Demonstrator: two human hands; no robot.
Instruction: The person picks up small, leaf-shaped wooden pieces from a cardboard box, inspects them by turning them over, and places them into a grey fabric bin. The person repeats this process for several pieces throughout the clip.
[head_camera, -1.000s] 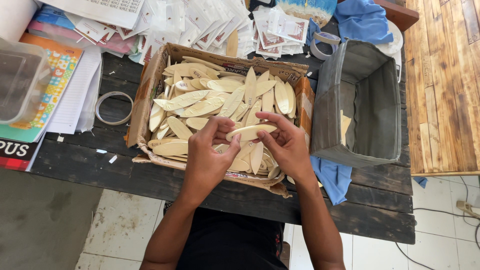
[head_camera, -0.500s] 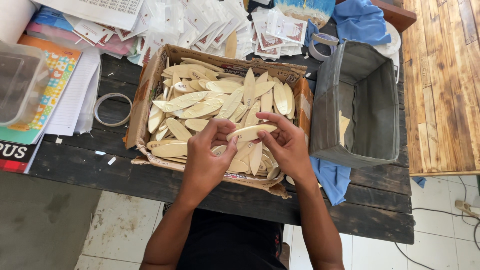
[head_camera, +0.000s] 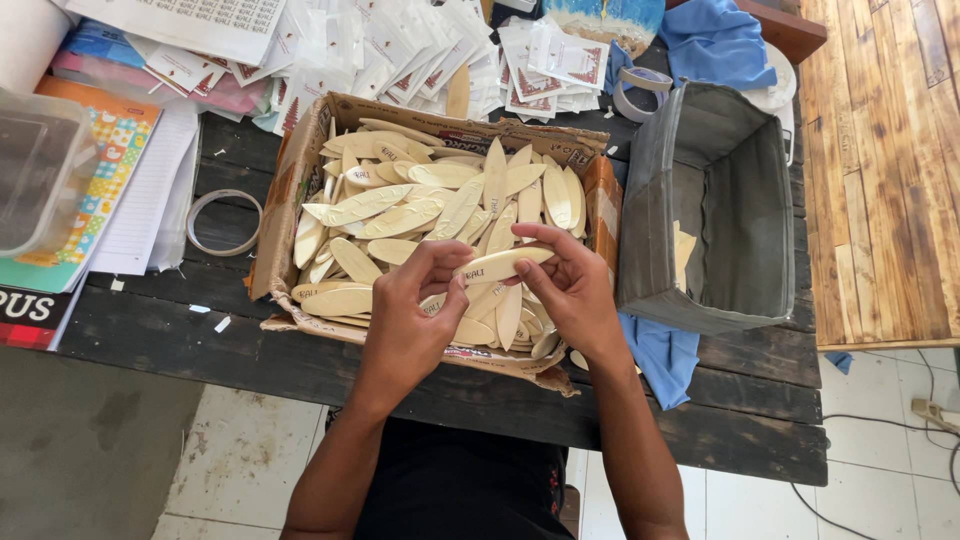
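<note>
You are pinching one pale wooden piece (head_camera: 500, 265) between both hands over the cardboard box (head_camera: 290, 190). Your left hand (head_camera: 410, 320) and right hand (head_camera: 575, 290) are each grasping it, every grip clenched.

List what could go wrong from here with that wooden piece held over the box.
1. Both hands, left hand and right hand, pinch the pale leaf-shaped wooden piece only at its ends; it might slip into the matching pieces in the cardboard box and get mixed up.
2. The box's torn front edge sits near the dark table edge, so leaning on it might tip pieces onto the floor.
</note>
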